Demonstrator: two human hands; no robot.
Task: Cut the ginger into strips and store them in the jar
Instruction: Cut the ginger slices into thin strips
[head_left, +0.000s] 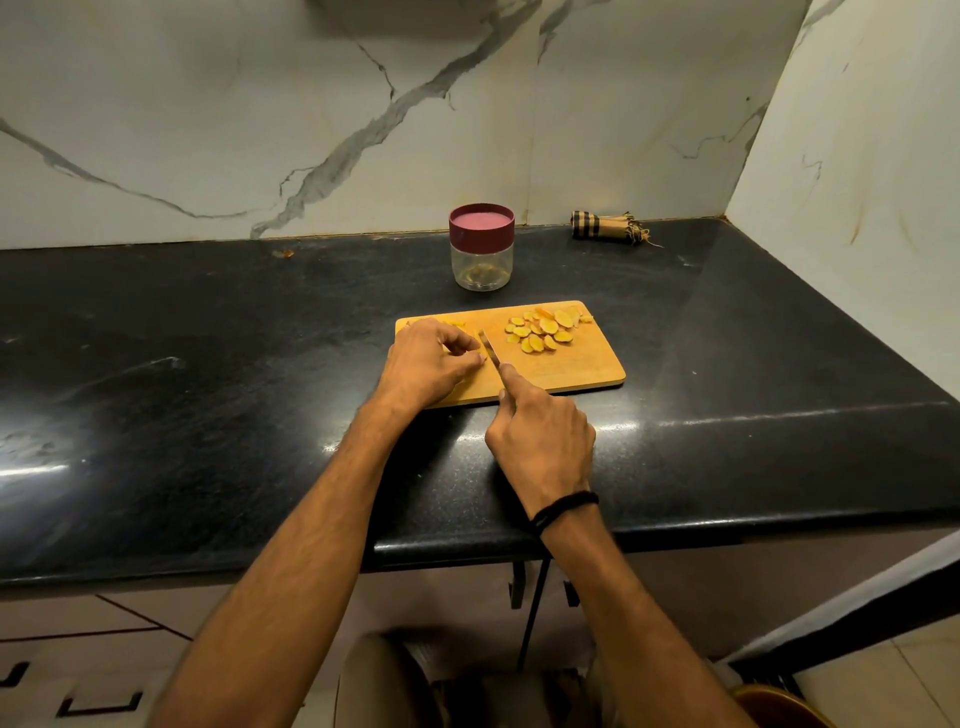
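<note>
A wooden cutting board lies on the black counter. Several yellow ginger slices are spread over its far right part. My left hand rests on the board's left end, fingertips pinching a small ginger piece. My right hand grips a knife whose blade points away, set right beside the left fingertips. A few cut bits lie beyond the left hand. Behind the board stands a clear jar with a maroon lid on, a little ginger at its bottom.
A rolled checked cloth lies at the back right against the marble wall. The counter's front edge runs under my forearms, and a side wall closes the right end. Drawers sit below on the left.
</note>
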